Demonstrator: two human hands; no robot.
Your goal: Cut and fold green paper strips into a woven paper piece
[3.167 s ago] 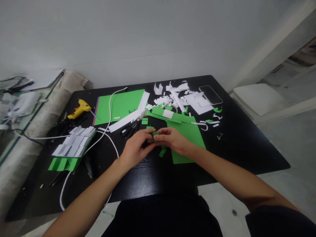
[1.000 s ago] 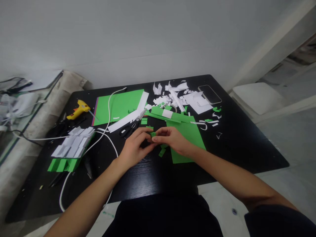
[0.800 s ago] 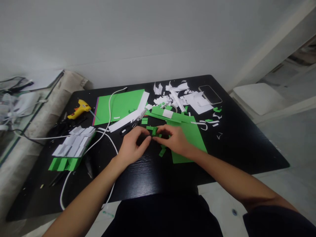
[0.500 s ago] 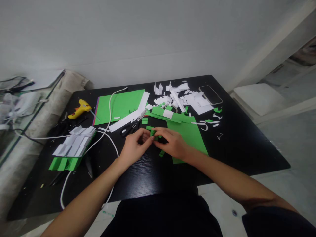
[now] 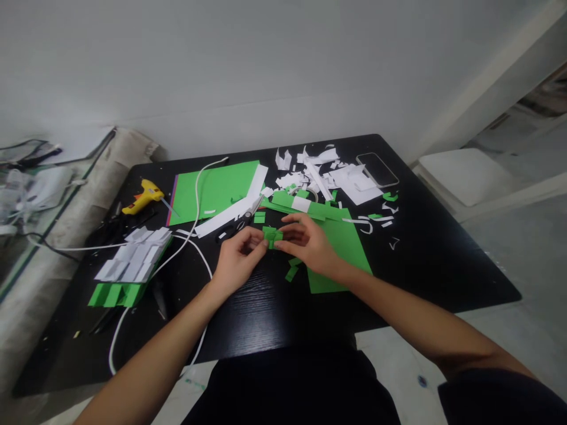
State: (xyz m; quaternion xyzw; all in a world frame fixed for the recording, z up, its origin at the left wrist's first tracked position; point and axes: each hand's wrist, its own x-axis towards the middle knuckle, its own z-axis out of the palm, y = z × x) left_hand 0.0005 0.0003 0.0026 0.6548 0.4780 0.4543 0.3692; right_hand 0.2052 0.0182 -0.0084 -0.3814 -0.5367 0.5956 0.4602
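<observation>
Where both forearms converge over the black table (image 5: 266,319), entries run as follows

Left hand (image 5: 237,260): palm turned inward, thumb and forefinger closed on the left edge of the small green paper piece (image 5: 271,236), other fingers curled.

Right hand (image 5: 310,245): wrist low, thumb and forefinger pinched on the piece's right edge, remaining fingers loosely spread above it.

Piece: bright green, creased into short folds, held between the two sets of fingertips. Whether it clears the tabletop cannot be told.

Under the right fingers: a green sheet (image 5: 343,242), with a loose green strip (image 5: 291,273) just nearer the person.

Just beyond the left fingers: black scissors (image 5: 233,229); left of them, a white cable (image 5: 195,233).

Beyond both, well apart: white scraps (image 5: 319,174).

Room: bare tabletop on the near side of the fingers, up to the table's front edge
</observation>
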